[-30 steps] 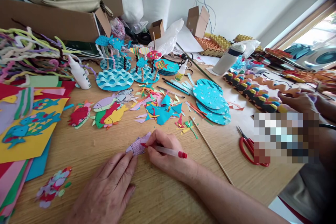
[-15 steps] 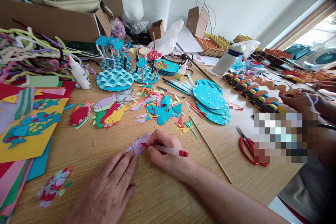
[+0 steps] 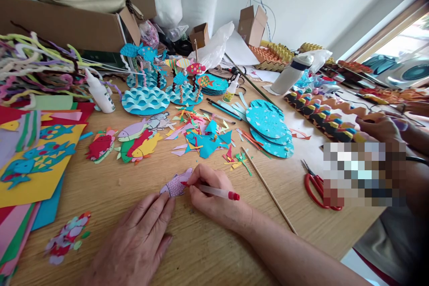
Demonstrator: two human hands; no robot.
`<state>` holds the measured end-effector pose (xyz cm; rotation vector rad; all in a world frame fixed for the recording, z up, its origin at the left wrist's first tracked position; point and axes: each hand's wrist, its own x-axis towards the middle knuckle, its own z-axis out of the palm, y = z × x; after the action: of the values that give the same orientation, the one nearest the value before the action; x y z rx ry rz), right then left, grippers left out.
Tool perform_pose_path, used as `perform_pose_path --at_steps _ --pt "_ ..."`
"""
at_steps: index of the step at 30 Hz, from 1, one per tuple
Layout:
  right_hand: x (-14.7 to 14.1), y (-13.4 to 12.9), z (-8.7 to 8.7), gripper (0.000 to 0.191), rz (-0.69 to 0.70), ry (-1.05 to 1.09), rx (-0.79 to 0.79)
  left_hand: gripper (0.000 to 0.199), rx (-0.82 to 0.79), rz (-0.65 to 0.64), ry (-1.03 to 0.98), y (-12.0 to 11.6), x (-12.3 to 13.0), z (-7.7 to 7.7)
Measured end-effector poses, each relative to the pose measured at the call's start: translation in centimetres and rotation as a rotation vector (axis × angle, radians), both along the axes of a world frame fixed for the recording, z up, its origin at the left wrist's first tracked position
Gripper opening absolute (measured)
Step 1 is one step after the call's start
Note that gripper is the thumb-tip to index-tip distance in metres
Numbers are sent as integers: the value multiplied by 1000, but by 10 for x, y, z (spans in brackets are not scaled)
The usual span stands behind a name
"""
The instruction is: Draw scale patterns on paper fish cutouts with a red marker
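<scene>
A small purple paper fish [image 3: 174, 185] with drawn scales lies flat on the wooden table. My left hand [image 3: 137, 228] rests palm down with its fingers stretched out, the fingertips on the head end of the fish. In my right hand [image 3: 211, 196] is a red-capped pen [image 3: 219, 191], gripped near its tip, which meets the fish by the tail. Above the fish lie cut paper fish [image 3: 142, 145] in several colours, a red paper fish [image 3: 100, 145] and a heap of coloured paper scraps [image 3: 208, 140].
Red-handled scissors [image 3: 317, 190] and a thin wooden stick [image 3: 268, 187] lie to the right. Blue discs [image 3: 268, 120], a glue bottle [image 3: 100, 91], coloured paper sheets [image 3: 63, 178] and paper dots [image 3: 69, 237] are around. At far right a co-worker's hand [image 3: 382, 129] touches zigzag paper.
Both hands keep almost the same place on the fish and pen. The whole view has shifted very slightly.
</scene>
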<state>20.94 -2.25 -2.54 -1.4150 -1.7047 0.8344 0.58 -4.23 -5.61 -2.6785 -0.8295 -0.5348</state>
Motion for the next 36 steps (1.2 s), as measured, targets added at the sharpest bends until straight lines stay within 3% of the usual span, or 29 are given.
perform_pose_path --at_steps 11,36 --pt "1 -1 9 10 -14 31 -78 48 -10 16 -19 -1 -2 0" --pt "1 -1 5 12 -3 -25 -21 46 -31 10 -20 0 0 2"
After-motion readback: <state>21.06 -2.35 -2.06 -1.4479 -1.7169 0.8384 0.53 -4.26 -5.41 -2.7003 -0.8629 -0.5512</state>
